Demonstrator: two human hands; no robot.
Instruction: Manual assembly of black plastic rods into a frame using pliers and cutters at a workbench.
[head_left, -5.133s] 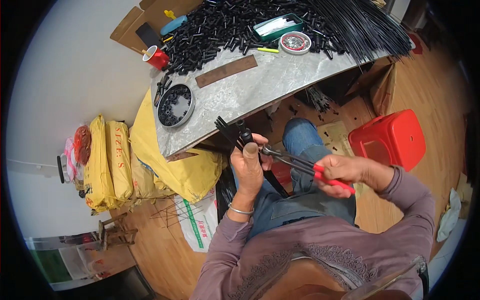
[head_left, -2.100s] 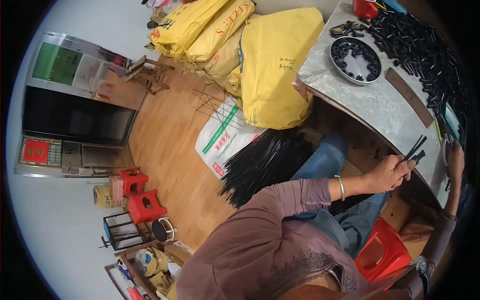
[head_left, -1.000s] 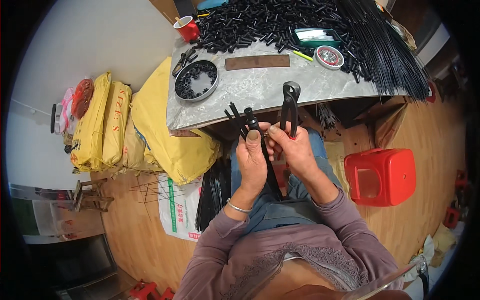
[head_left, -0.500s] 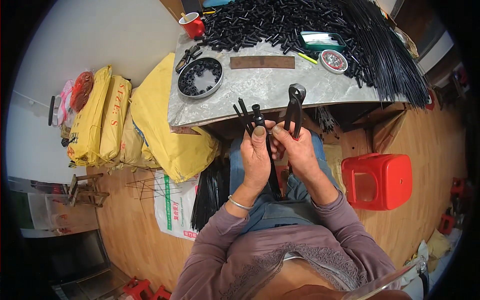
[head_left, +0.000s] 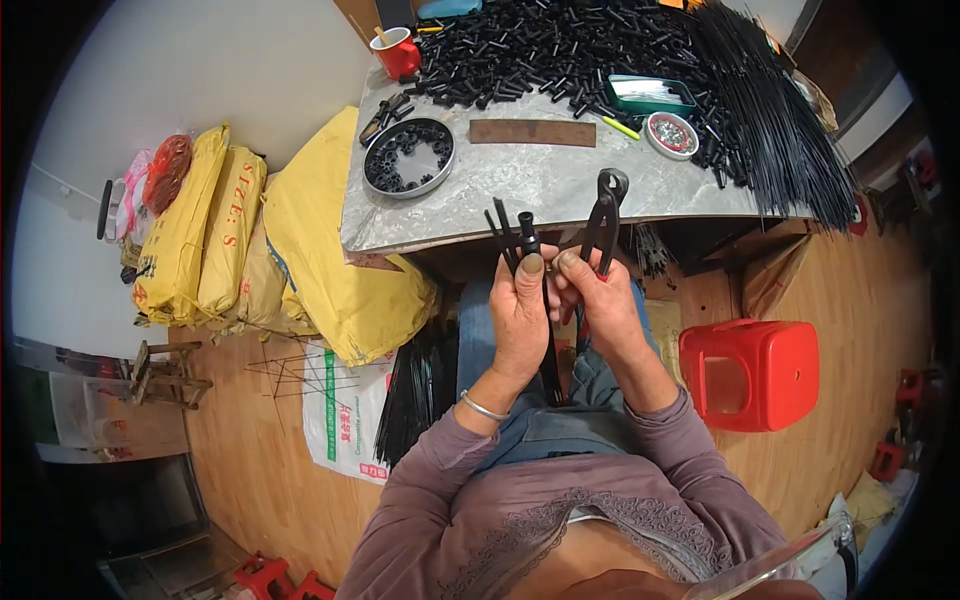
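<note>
My left hand (head_left: 520,325) is closed around several thin black rods (head_left: 499,226), whose tips point up toward the table edge. Among them stands a black tubular fitting (head_left: 529,232) with a flared top, under my left thumb. In my right hand (head_left: 610,310) is a pair of pincers (head_left: 602,218), dark jaws upward, a bit of red showing at the handle. My right thumb and forefinger pinch close beside the fitting; what lies between them is too small to make out. Both hands are over my lap, just in front of the table.
On the grey table (head_left: 500,180) lie a heap of black tubular pieces (head_left: 560,50), long black rods (head_left: 770,120), a round tin (head_left: 450,165), a flat brown bar (head_left: 532,132), a small bowl (head_left: 672,135) and a red mug (head_left: 400,58). A red stool (head_left: 790,375) stands right; yellow sacks (head_left: 345,250) left.
The whole view has shifted slightly, so the table and both hands sit a little differently in the picture. Both grips look the same, with the hands still close together.
</note>
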